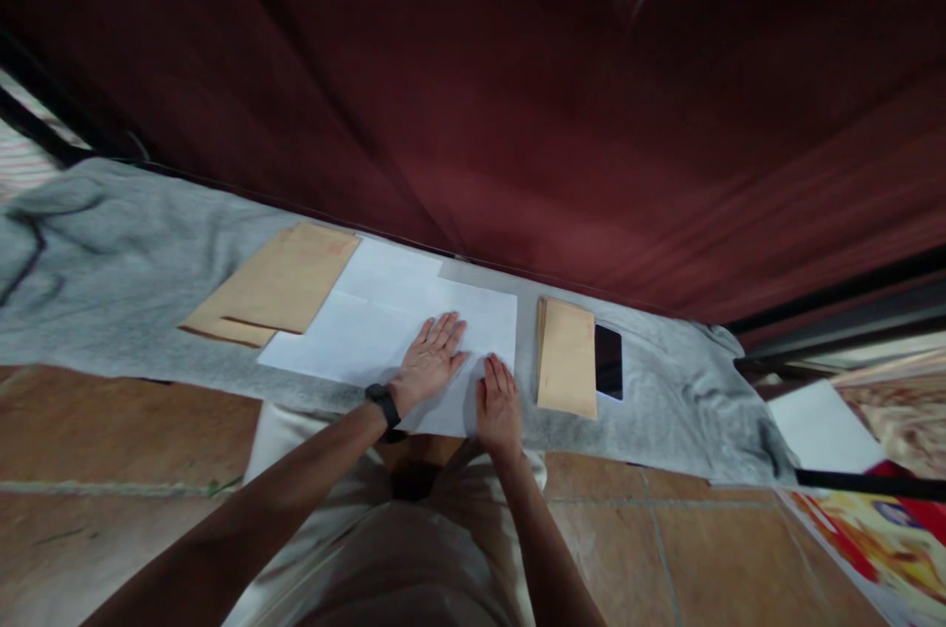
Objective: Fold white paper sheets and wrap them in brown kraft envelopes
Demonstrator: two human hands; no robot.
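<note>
The white paper [370, 336] lay flat on the grey, cloth-covered surface [684, 395], directly in front of the person; its outline was stepped, and a faint line crossed its left part, but whether it was one folded sheet or several could not be told. The left hand [434, 356] rested palm down on the white paper, right of its middle, with the fingers spread and a black watch [381, 402] around the wrist. The right hand [501, 400] lay by the near right edge of the white paper, its fingers stretched out close together and their tips touching it; the underside of this hand was hidden. At the left end of the white paper, overlapping its edge, were brown envelopes [296, 277], fanned slightly so that a lower one showed at the near side. Just right of the white paper, apart from it, stood out a narrower brown stack [568, 356], and past that, farther from the white paper, a dark-screened phone [609, 361] lay against the stack's right side. Beyond the far edge of the white paper hung a dark red sheet of material [473, 134]. On the near side of the white paper, below it, were pale trousers [292, 445] and brown floor tiles [606, 528]. Well to its right, a colourful printed item [898, 543] showed red and yellow.
</note>
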